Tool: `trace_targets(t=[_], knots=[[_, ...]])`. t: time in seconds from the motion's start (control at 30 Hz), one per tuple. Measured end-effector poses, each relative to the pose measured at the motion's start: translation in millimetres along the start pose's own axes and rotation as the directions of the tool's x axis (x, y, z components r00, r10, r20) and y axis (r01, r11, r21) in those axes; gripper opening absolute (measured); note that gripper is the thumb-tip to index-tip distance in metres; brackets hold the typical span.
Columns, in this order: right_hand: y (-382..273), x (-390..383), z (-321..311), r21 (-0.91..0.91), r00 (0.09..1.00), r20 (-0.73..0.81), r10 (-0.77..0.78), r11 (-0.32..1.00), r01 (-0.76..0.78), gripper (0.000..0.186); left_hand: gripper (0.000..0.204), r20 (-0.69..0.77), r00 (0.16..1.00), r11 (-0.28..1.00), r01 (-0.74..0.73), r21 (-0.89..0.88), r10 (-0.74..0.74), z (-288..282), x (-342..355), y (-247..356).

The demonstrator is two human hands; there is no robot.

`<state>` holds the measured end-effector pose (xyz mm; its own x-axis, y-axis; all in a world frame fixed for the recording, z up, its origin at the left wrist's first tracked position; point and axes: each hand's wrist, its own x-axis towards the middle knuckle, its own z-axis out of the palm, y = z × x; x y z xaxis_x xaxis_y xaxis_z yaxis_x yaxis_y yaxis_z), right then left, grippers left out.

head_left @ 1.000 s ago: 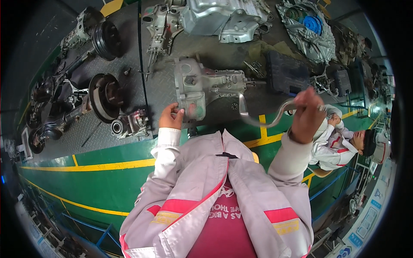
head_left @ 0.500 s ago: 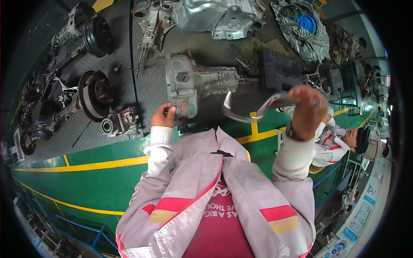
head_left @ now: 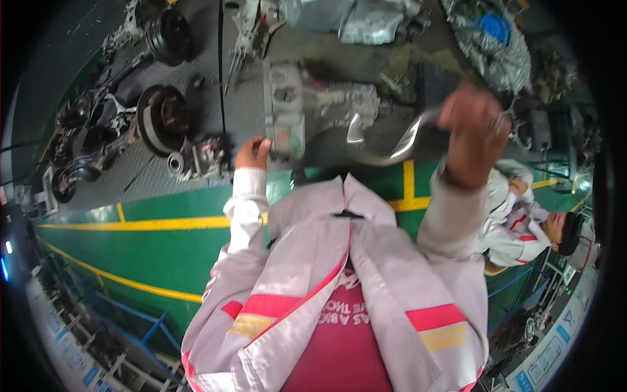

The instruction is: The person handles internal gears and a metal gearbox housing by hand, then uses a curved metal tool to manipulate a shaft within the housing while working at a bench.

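Note:
A grey metal gearbox housing [head_left: 287,104] lies on its side on the workbench, its wide bell end to the left and its narrow end pointing right. My left hand [head_left: 253,153] is at the near left edge of the bell end, its fingers curled against the rim. Raised right of the gearbox, my right hand [head_left: 475,127] is closed round one end of a shiny bent metal bar [head_left: 395,153]. The bar curves in an S toward the gearbox, and its free tip hangs in front of the narrow end. Motion blurs the right hand and the bar.
Left on the bench are a brake drum with axle [head_left: 160,121] and a small metal unit [head_left: 196,158]. Small metal parts [head_left: 395,83], a dark tool case [head_left: 434,85] and a foil-wrapped part [head_left: 490,49] lie beyond. A co-worker [head_left: 522,219] sits at right.
The whole view has shifted, so the bench appears higher and farther right. My right hand has risen in the picture with the bent bar. My left hand stays by the gearbox rim.

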<state>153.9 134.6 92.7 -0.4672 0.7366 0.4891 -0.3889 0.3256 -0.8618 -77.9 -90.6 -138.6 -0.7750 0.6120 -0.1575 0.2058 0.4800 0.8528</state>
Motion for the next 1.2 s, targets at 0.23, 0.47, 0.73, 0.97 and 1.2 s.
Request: trace_targets(t=[0.23, 0.47, 0.73, 0.97, 1.2], knots=[[-2.0, -16.5, -12.2, -0.178, 0.995, -0.093, 0.019, 0.983, -0.036, 0.024, 0.045, 0.06, 0.933, 0.928, 0.36, -0.097, -0.355, 4.2, -19.2, -65.4], [-9.0, -23.6, -26.3, -0.126, 0.933, 0.229, -0.278, 0.942, 0.312, 0.026, 0.061, 0.608, 0.663, 0.555, 0.731, -0.397, -0.437, 34.5, -49.4, -154.1], [-23.7, -47.8, -51.4, -0.36, 0.992, -0.044, -0.121, 0.928, 0.098, 0.028, 0.039, 0.444, 0.638, 0.345, 0.741, -0.577, -0.629, 52.4, -12.9, -128.9], [-13.2, -50.9, -42.1, -0.213, 0.935, -0.356, -0.002, 0.974, -0.079, 0.029, 0.043, 0.527, 0.667, 0.394, 0.741, -0.544, -0.527, 43.8, -10.1, -146.9], [19.1, -43.9, -25.3, -0.151, 0.839, -0.486, 0.245, 0.922, -0.357, 0.039, 0.044, 0.632, 0.647, 0.426, 0.76, -0.491, -0.426, 40.6, -7.1, -157.8]])
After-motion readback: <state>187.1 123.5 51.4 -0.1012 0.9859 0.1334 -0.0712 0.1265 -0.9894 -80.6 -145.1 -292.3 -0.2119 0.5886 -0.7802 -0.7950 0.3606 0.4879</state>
